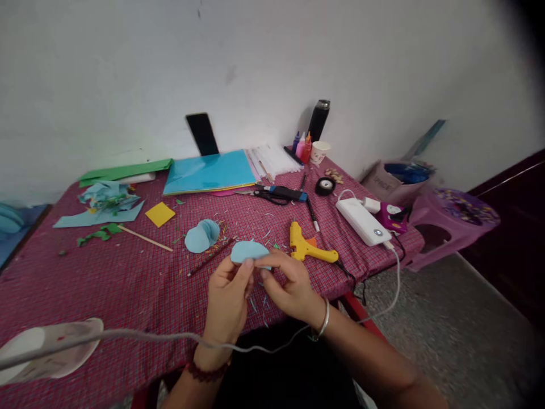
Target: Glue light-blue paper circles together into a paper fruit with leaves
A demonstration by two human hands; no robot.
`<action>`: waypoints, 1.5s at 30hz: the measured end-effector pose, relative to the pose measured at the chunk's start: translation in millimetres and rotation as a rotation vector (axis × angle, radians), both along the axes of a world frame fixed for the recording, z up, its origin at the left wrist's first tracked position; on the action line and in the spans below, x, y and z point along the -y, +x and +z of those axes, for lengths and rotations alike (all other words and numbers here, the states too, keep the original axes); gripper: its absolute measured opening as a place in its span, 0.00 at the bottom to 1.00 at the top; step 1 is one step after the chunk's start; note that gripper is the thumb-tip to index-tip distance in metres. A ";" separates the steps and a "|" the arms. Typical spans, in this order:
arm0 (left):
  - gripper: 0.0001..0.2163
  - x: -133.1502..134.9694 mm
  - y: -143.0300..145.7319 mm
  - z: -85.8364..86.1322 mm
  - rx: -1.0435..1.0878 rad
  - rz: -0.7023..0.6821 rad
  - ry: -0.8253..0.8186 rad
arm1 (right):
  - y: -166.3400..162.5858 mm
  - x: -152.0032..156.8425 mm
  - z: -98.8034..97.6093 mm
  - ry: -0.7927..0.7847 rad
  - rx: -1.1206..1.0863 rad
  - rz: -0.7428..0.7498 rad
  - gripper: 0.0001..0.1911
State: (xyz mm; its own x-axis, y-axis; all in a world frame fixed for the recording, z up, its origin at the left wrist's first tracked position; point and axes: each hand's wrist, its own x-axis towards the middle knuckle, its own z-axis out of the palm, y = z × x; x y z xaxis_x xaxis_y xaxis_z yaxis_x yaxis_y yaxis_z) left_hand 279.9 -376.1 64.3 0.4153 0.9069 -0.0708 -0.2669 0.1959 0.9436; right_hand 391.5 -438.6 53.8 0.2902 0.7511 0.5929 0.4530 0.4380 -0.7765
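left hand (227, 298) pinched the thin, rounded light-blue paper disc (249, 251) | right hand (289, 289) pinched its opposite edge | disc held over the checked magenta tablecloth (128, 284) | fanned blue paper circles (202, 236) at disc's 10 o'clock | glossy yellow glue gun (307, 247) at 3 o'clock

My one feed comes from the head camera, looking forward and down across the table (128, 284) toward the wall (272, 57). The left hand (227, 301) and right hand (289, 287) sit close under the lens, low centre; floor (447, 318) shows right.
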 end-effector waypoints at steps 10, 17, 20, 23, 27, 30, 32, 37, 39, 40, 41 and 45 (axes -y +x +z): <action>0.03 -12.4 -34.1 -4.1 -0.296 -0.080 0.487 | 12.0 11.3 10.7 -0.199 -0.142 0.217 0.04; 0.13 -11.2 -30.6 -1.8 -0.415 -0.037 0.499 | 3.8 10.2 3.6 -0.404 -0.252 0.230 0.06; 0.16 -13.2 -29.4 0.1 -0.470 -0.101 0.458 | 3.5 9.3 0.8 -0.438 -0.328 0.318 0.08; 0.18 -15.0 -29.6 -1.8 -0.491 -0.169 0.410 | 5.7 7.2 -1.6 -0.487 -0.322 0.326 0.11; 0.16 -11.6 -32.7 -7.6 -0.472 -0.195 0.367 | 5.8 3.7 -4.0 -0.535 -0.254 0.266 0.17; 0.14 -7.8 -36.3 -9.1 -0.435 -0.190 0.360 | 2.5 2.5 -2.5 -0.538 -0.201 0.259 0.18; 0.13 -7.5 -39.1 -8.3 -0.406 -0.183 0.367 | -0.4 2.5 0.1 -0.508 -0.193 0.255 0.17; 0.08 -9.4 -46.9 -6.6 -0.317 -0.179 0.350 | -8.3 2.3 4.5 -0.382 -0.276 0.237 0.13; 0.05 -7.8 -47.7 -7.7 -0.275 -0.182 0.315 | -11.9 0.9 4.5 -0.373 -0.348 0.210 0.11; 0.05 -6.5 -46.9 -8.8 -0.257 -0.186 0.296 | -13.6 -0.1 4.5 -0.362 -0.396 0.196 0.10; 0.06 -5.4 -45.3 -10.2 -0.244 -0.190 0.278 | -15.1 -1.3 4.6 -0.348 -0.446 0.184 0.08; 0.06 -6.0 -34.1 -16.2 -0.217 -0.193 0.240 | -17.4 -4.7 7.8 -0.340 -0.575 0.194 0.10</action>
State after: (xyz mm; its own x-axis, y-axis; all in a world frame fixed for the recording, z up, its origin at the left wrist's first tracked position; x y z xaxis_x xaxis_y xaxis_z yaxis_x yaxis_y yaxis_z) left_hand 245.8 -370.2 48.1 0.5790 0.8148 0.0293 -0.0359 -0.0105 0.9993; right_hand 374.1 -433.9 61.6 0.3297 0.9380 0.1073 -0.1335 0.1588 -0.9782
